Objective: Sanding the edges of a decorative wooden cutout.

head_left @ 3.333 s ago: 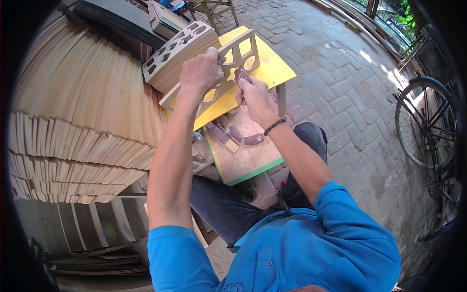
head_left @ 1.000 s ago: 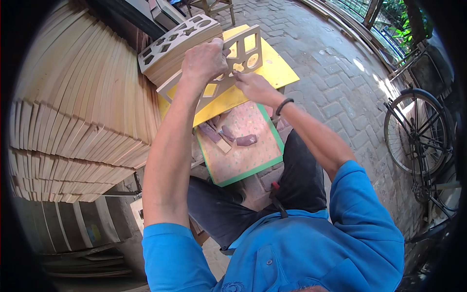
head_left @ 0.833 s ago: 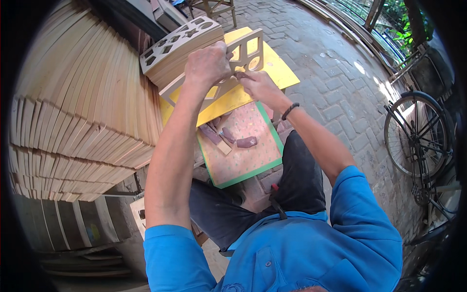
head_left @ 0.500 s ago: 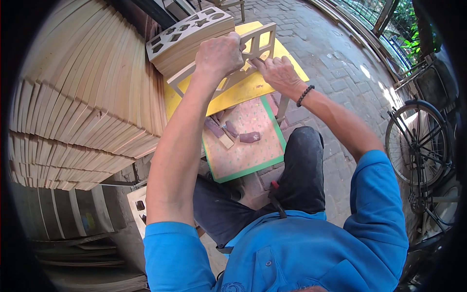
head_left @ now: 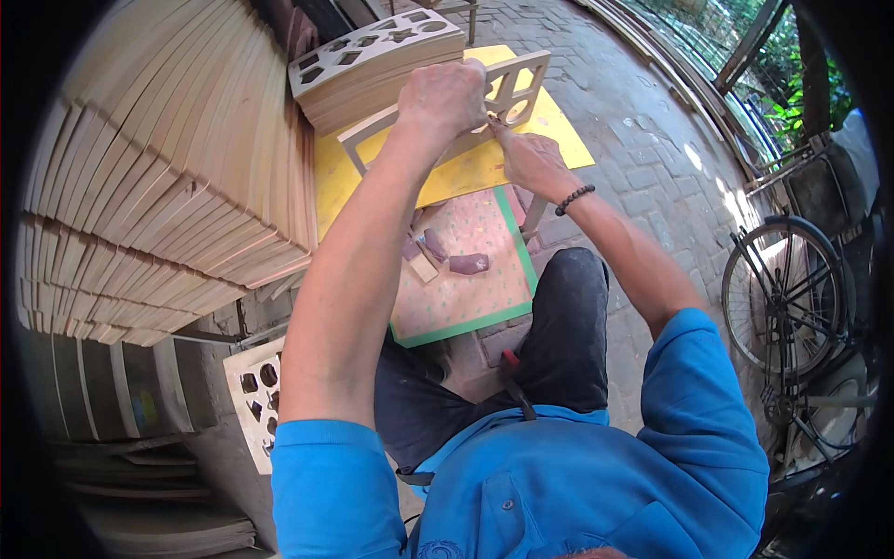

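Observation:
A pale wooden board with cut-out shapes [head_left: 372, 124] stands on its long edge on a small yellow table [head_left: 559, 149]. My left hand [head_left: 445, 98] is closed over its upper edge near the middle. My right hand [head_left: 531, 163] has its fingers pinched together at a cut-out on the near side; whatever they hold, if anything, is too small to make out. Just behind the board, a stack of similar cut-out boards [head_left: 382, 79] sits on the table.
Tall stacks of thin wooden boards [head_left: 168, 158] rise at the left. Below the table lies a pink green-edged mat [head_left: 456, 303] bearing brown pieces [head_left: 468, 264] and a small wooden block [head_left: 424, 270]. Another cut-out board [head_left: 244, 359] leans near my left arm. A bicycle [head_left: 787, 298] stands right.
My right fingertips have shifted slightly along the cut-out, and the hand is turned a little more upright. My left hand keeps its grip on the board. The view has shifted slightly.

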`<action>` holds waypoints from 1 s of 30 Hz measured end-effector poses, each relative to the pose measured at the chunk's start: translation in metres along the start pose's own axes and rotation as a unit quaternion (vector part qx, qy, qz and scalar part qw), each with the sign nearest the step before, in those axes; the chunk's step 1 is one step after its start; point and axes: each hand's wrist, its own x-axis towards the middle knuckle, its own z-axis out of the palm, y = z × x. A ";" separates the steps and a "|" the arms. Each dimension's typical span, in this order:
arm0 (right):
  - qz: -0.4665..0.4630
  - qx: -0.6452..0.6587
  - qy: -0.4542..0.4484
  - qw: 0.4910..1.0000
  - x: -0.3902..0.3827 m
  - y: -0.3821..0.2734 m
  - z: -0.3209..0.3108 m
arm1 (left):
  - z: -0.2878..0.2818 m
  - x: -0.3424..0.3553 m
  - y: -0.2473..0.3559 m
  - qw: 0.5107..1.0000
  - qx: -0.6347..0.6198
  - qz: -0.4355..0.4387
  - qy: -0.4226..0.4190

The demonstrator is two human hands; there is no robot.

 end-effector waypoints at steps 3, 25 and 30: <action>0.063 0.046 0.030 0.997 0.000 -0.012 0.006 | -0.002 -0.001 0.003 1.000 0.000 -0.010 -0.011; 0.268 0.872 0.156 0.378 0.018 -0.046 0.004 | 0.004 0.004 -0.008 1.000 0.001 0.016 0.021; 0.216 0.901 0.176 0.333 0.021 -0.042 0.015 | 0.003 0.002 -0.001 1.000 0.001 0.017 0.020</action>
